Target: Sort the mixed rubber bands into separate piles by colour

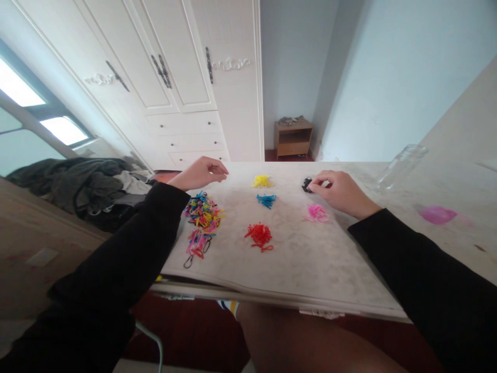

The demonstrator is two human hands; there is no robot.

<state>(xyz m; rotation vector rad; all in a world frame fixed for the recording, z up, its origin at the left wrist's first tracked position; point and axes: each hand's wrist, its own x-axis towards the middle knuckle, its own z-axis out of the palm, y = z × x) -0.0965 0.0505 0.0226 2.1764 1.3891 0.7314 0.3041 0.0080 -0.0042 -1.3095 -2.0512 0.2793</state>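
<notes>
My right hand [337,189] is at the small heap of black rubber bands [306,184], its thumb and fingers pinched together on the heap's right edge. My left hand [197,173] hovers above the far end of a mixed pile of coloured rubber bands [205,215]. Its fingers are loosely bent, slightly apart, with nothing visible in them. Between the hands lie a yellow heap [262,181], a blue heap [266,200] and a red heap [259,235]. A pink heap [317,213] sits just nearer to me than the black one.
All heaps lie on a pale table [295,259]. To the right are a clear glass jar [399,168], tilted in view, and a pink translucent object [438,214]. Dark clothes [101,186] are piled at left. Beyond stand a white wardrobe [233,114] and a small wooden cabinet [293,140].
</notes>
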